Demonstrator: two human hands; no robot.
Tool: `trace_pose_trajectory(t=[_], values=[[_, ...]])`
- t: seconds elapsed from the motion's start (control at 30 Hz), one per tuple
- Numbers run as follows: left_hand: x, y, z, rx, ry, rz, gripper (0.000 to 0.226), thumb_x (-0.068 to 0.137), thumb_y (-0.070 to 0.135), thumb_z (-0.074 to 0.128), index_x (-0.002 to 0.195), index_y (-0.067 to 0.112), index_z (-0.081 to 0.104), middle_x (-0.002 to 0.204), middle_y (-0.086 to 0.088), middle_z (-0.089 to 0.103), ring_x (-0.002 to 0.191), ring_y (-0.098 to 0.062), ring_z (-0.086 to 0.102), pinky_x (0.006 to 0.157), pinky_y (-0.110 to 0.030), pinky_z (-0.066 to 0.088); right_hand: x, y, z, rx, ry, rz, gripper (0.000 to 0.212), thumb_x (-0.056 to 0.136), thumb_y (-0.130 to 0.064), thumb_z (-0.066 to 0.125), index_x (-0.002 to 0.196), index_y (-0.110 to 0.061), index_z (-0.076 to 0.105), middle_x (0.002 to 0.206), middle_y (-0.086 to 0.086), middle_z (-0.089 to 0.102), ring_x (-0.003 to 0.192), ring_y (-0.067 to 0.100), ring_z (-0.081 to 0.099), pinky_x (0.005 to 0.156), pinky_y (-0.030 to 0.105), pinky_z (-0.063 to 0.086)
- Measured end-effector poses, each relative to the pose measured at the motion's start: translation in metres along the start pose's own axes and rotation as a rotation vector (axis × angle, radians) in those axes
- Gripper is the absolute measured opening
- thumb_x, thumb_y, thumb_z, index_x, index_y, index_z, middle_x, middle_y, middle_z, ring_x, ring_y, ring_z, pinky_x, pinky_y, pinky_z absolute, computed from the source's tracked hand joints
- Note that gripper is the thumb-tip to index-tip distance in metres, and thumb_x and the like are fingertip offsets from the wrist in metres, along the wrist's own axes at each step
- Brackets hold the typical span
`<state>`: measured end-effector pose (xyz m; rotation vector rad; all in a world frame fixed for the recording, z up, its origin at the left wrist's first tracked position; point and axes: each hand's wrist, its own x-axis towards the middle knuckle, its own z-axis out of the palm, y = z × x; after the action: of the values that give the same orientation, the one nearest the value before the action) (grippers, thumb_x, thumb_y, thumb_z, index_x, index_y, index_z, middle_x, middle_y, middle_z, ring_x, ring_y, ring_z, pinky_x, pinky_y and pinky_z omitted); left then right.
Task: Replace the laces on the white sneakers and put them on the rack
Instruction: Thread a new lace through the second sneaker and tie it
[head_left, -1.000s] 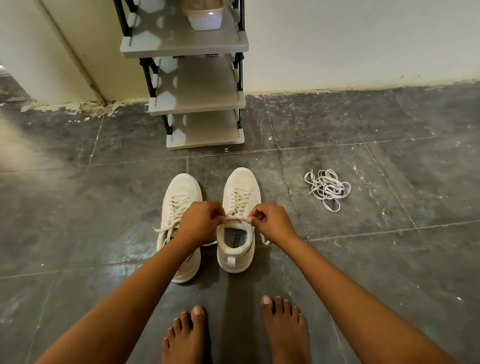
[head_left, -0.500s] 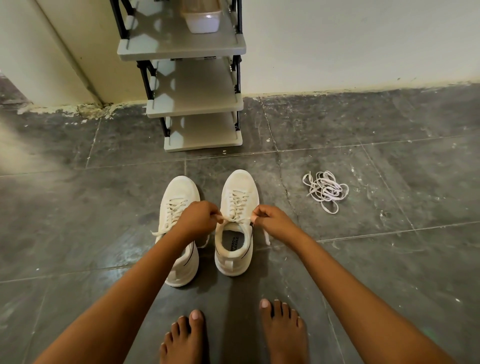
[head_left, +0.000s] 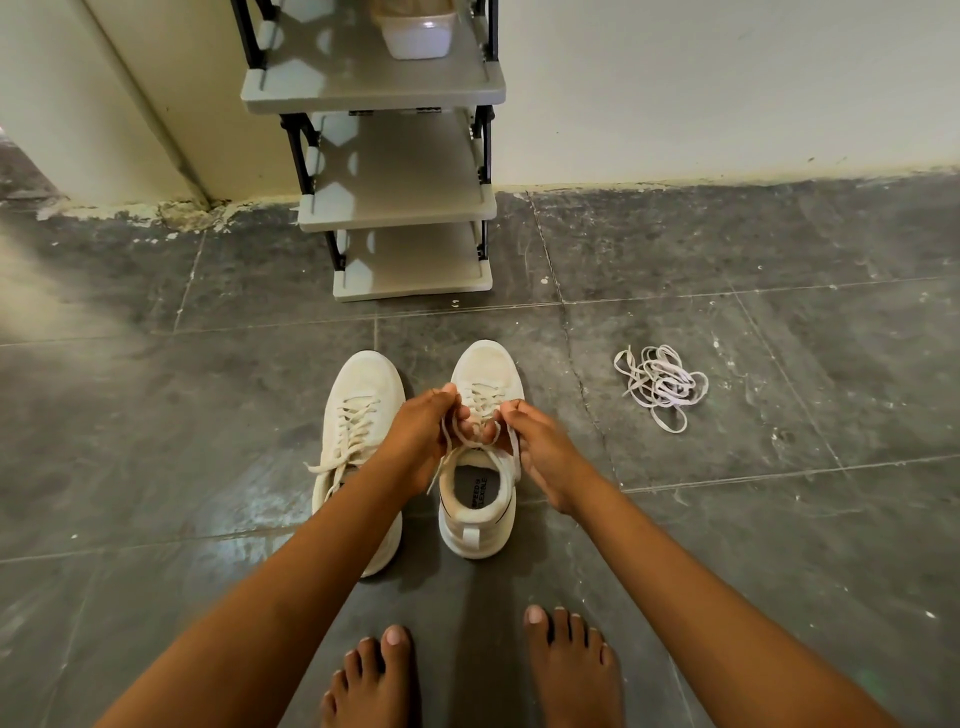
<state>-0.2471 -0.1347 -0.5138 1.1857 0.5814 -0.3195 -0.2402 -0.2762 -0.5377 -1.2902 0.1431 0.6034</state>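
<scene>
At frame centre, left hand (head_left: 415, 436) and right hand (head_left: 540, 452) pinch cream lace ends (head_left: 470, 441) above the right-hand white canvas sneaker's (head_left: 480, 467) tongue, toe pointing up-frame

Sneakers (head_left: 480, 457): matt off-white cloth uppers, smooth rubbery soles, flat woven laces (head_left: 470, 434). Spare laces (head_left: 662, 387): flat woven cloth, matt white. Rack (head_left: 395, 208): smooth grey plastic shelves with a slight sheen, black frame, metal or plastic not determinable. Tub (head_left: 418, 34): translucent plastic. Floor (head_left: 753, 519): dark stone-like tiles, scuffed, paint-flecked, dull gloss in patches. Wall (head_left: 701, 78): matt paint, flaking at the base.
</scene>
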Motion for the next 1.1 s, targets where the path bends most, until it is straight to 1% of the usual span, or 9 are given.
trace_pose_trajectory(t=[0.1, 0.23, 0.33, 0.47, 0.67, 0.8, 0.9, 0.97, 1.1], values=[[0.003, -0.005, -0.002, 0.093, 0.003, 0.069, 0.019, 0.098, 0.015, 0.046, 0.088, 0.006, 0.059, 0.077, -0.008, 0.062, 0.066, -0.015, 0.059, 0.063, -0.021, 0.056, 0.001, 0.000, 0.002, -0.057, -0.021, -0.029, 0.022, 0.101, -0.015, 0.038, 0.090, -0.011, 0.056, 0.082, 0.004, 0.060, 0.080, 0.013, 0.056, 0.088, 0.030, 0.048], [0.006, -0.009, -0.007, 0.261, 0.031, 0.106, 0.022, 0.094, 0.004, 0.050, 0.111, -0.002, 0.063, 0.099, -0.017, 0.067, 0.089, -0.023, 0.065, 0.085, -0.033, 0.054, 0.003, 0.000, 0.003, -0.148, -0.029, -0.057, 0.017, 0.099, -0.011, 0.040, 0.098, -0.012, 0.057, 0.083, 0.002, 0.059, 0.079, 0.010, 0.055, 0.081, 0.021, 0.048], [0.005, -0.009, -0.010, 0.332, 0.042, 0.112, 0.027, 0.093, -0.002, 0.049, 0.117, 0.001, 0.062, 0.111, -0.018, 0.066, 0.104, -0.028, 0.063, 0.095, -0.038, 0.050, 0.002, -0.001, 0.004, -0.224, -0.030, -0.080, 0.021, 0.098, -0.005, 0.040, 0.098, -0.013, 0.059, 0.080, 0.000, 0.059, 0.077, 0.008, 0.055, 0.074, 0.015, 0.049], [0.001, -0.010, -0.007, 0.379, -0.008, 0.151, 0.030, 0.094, -0.006, 0.045, 0.117, 0.005, 0.061, 0.101, -0.010, 0.066, 0.086, -0.012, 0.064, 0.072, -0.017, 0.055, 0.000, -0.002, 0.003, -0.232, -0.039, -0.104, 0.023, 0.098, -0.002, 0.038, 0.105, -0.007, 0.059, 0.082, 0.001, 0.061, 0.076, 0.007, 0.056, 0.072, 0.011, 0.050], [0.005, -0.014, -0.004, 0.412, 0.000, 0.176, 0.026, 0.090, -0.006, 0.052, 0.107, 0.007, 0.066, 0.090, -0.012, 0.068, 0.088, -0.021, 0.065, 0.083, -0.030, 0.053, 0.000, 0.000, 0.003, -0.266, -0.010, -0.141, 0.010, 0.096, -0.009, 0.049, 0.100, -0.016, 0.042, 0.075, 0.002, 0.065, 0.069, 0.007, 0.060, 0.070, 0.017, 0.048], [0.006, -0.016, -0.006, 0.398, 0.029, 0.198, 0.022, 0.086, -0.006, 0.057, 0.098, 0.012, 0.057, 0.077, -0.007, 0.065, 0.073, -0.015, 0.066, 0.068, -0.022, 0.054, 0.004, 0.001, 0.004, -0.288, 0.006, -0.126, 0.018, 0.095, -0.011, 0.052, 0.106, -0.012, 0.038, 0.072, 0.003, 0.064, 0.066, 0.009, 0.059, 0.071, 0.023, 0.047], [0.006, -0.017, -0.008, 0.361, -0.003, 0.205, 0.016, 0.088, -0.005, 0.056, 0.097, 0.007, 0.062, 0.076, -0.004, 0.067, 0.063, -0.005, 0.067, 0.057, -0.014, 0.051, 0.006, -0.001, 0.005, -0.262, 0.020, -0.096, 0.021, 0.094, -0.012, 0.054, 0.110, -0.011, 0.041, 0.071, 0.003, 0.063, 0.064, 0.007, 0.059, 0.068, 0.018, 0.049], [0.007, -0.018, -0.010, 0.375, -0.033, 0.211, 0.015, 0.090, -0.001, 0.055, 0.098, 0.005, 0.066, 0.079, -0.003, 0.069, 0.066, -0.003, 0.067, 0.059, -0.013, 0.052, 0.007, -0.001, 0.005, -0.244, 0.031, -0.077, 0.019, 0.093, -0.013, 0.055, 0.109, -0.010, 0.045, 0.072, 0.003, 0.064, 0.063, 0.007, 0.059, 0.064, 0.014, 0.049], [0.007, -0.017, -0.016, 0.374, -0.140, 0.187, 0.016, 0.091, 0.002, 0.054, 0.098, 0.009, 0.067, 0.090, -0.006, 0.070, 0.084, -0.013, 0.068, 0.072, -0.018, 0.055, 0.010, 0.002, 0.005, -0.239, 0.069, -0.077, 0.005, 0.094, -0.012, 0.054, 0.092, -0.012, 0.050, 0.073, 0.004, 0.065, 0.061, 0.005, 0.059, 0.065, 0.015, 0.050]])
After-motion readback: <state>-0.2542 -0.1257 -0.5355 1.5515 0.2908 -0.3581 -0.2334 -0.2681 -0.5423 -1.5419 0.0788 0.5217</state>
